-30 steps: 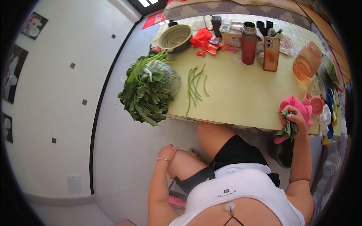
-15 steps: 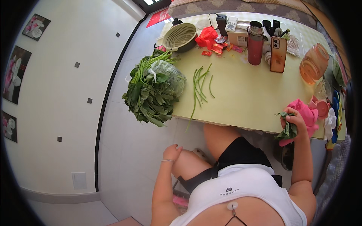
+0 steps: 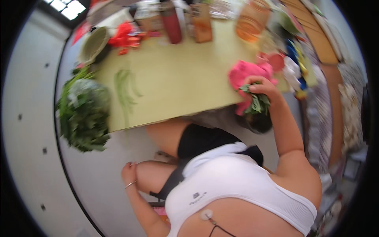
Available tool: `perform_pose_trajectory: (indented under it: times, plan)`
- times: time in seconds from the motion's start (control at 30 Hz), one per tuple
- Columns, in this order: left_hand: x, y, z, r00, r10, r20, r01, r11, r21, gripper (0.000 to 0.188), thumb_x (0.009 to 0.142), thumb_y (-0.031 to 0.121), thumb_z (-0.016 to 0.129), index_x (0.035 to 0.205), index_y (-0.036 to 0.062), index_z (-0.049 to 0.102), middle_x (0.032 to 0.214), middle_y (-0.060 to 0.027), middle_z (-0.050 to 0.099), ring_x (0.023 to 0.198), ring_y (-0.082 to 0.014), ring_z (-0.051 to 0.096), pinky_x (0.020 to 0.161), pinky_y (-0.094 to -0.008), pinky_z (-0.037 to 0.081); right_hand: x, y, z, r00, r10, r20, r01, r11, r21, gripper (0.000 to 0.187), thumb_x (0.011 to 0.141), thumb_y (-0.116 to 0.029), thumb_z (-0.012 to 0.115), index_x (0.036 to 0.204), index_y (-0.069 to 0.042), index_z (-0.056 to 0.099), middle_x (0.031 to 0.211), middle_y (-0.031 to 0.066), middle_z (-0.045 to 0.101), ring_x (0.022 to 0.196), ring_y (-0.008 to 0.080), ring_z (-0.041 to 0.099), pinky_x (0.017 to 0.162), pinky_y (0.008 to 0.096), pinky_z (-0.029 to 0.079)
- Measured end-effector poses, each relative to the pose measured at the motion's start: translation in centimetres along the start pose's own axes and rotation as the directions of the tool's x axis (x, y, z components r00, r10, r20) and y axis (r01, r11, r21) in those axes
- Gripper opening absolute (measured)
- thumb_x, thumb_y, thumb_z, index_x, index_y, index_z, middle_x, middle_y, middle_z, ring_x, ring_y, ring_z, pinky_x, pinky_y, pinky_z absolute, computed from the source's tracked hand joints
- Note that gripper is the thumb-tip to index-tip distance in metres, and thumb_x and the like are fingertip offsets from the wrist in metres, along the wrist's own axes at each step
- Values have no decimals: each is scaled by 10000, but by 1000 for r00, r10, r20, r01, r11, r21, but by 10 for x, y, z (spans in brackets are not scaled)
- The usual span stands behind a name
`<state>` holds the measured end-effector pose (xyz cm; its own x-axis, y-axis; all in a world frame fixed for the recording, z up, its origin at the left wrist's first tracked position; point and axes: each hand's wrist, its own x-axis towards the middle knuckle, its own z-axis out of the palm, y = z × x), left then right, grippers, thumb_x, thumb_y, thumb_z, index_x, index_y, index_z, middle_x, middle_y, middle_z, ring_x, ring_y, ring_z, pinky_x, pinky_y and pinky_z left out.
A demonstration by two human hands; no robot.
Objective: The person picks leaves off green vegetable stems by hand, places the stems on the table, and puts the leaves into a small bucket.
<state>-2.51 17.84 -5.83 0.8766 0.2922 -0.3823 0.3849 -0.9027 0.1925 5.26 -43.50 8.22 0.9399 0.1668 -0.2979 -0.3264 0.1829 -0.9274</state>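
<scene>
My right hand [image 3: 263, 86] is closed around a small bunch of green leaves [image 3: 258, 104], which hang down at the table's near right edge. Beside it lies a bright pink cloth or bag [image 3: 241, 72]. Below the leaves, under the edge, a dark rounded container [image 3: 258, 123] partly shows. My left hand [image 3: 129, 173], with a bracelet at the wrist, rests empty at my left knee, its fingers loosely laid there and blurred. Several thin green stems [image 3: 125, 89] lie on the table's left part. A big heap of leafy greens [image 3: 85, 128], partly in a clear plastic bag, overhangs the left edge.
Along the far side of the yellow-green table [image 3: 185, 79] stand a colander [image 3: 94, 44], red wrappers [image 3: 123, 36], a dark red flask [image 3: 170, 23], an orange phone [image 3: 201, 23] and a large orange-tinted jar [image 3: 252, 21]. White and blue items crowd the right end.
The view has swung to the right and blurred, so the table sits further left. My right hand still grips the leaves, and my left hand stays at the knee.
</scene>
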Motion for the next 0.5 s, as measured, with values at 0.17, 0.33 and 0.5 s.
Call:
perform_pose_trajectory:
  times: [0.17,0.33,0.5]
  plan:
    - [-10,8,-5,998,62,-31,-64,997,-43,381,872,334,577,1012,-10,663,944,-219,670,881,-376,637,774,-426,490,-73,0,-56,987,157,33,-148,971,-187,203,777,-204,698,810,-27,605,716,7,597,679,59,548,621,194,416]
    - [-11,6,-8,998,59,-1,-59,997,-52,357,884,317,568,971,-16,666,908,-216,671,837,-369,634,757,-414,487,-113,48,-102,928,314,-202,-345,927,-146,178,791,-190,680,807,-24,618,718,11,605,656,74,555,601,221,436]
    - [-15,14,-12,1000,25,3,-25,1000,-2,351,887,309,563,908,-26,667,866,-216,664,792,-371,623,733,-418,479,-124,130,-155,712,381,-590,-535,839,-105,181,800,-144,655,889,12,635,773,72,646,637,164,619,593,296,504]
